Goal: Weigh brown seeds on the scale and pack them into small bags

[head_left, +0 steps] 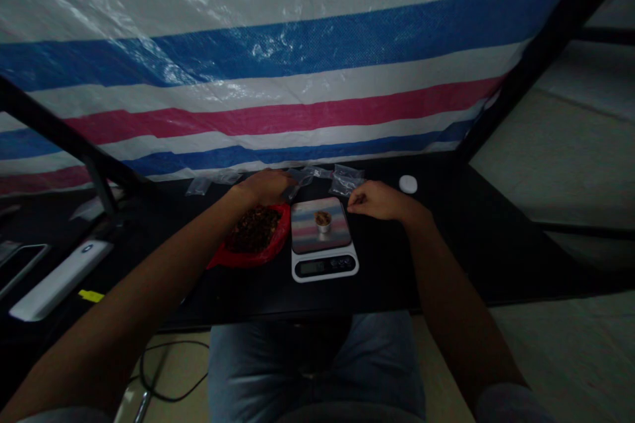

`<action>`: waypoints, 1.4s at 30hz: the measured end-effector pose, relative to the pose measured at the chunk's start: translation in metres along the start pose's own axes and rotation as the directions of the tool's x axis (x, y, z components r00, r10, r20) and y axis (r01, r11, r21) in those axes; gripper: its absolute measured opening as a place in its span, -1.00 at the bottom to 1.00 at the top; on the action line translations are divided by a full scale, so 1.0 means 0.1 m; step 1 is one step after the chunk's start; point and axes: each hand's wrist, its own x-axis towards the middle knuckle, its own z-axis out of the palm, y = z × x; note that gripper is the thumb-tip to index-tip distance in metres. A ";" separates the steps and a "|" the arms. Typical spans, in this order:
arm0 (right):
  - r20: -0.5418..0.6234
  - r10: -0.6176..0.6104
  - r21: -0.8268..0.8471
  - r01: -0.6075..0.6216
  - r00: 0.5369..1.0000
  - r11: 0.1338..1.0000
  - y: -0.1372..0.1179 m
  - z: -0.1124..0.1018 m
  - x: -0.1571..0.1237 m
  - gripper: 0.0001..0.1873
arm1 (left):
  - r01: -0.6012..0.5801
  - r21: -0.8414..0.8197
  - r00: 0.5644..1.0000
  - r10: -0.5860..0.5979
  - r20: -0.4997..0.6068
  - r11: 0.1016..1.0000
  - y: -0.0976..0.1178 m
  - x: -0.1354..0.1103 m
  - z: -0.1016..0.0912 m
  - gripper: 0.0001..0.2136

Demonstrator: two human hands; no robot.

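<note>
My left hand (270, 186) reaches over the far side of a red plastic bag (278, 246) of dark brown, crumbly material (254, 229). Its fingers are closed at the edge of a small clear plastic bag (299, 180); the fingertips are partly hidden. A white kitchen scale (325, 269) sits between my hands. On its shiny platform stands a small metal cup (323, 227) heaped with light brown material (322, 217). Beside the platform's far right corner, my right hand (376, 200) is curled with thumb and fingers together, and nothing shows in it. The display is too dim to read.
More clear bags (347, 180) lie along the back of the black table (387, 277). A white rounded case (407, 184) is at the right. On the left are a long white device (59, 282), a phone (20, 266) and a yellow item (91, 295). A striped sheet (307, 66) hangs behind.
</note>
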 end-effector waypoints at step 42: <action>0.081 -0.153 0.196 0.135 0.985 0.971 -0.30 0.05 -0.05 -0.57 | -0.433 -0.889 0.796 -0.399 -0.454 0.149 0.62 -0.47 0.44 -0.27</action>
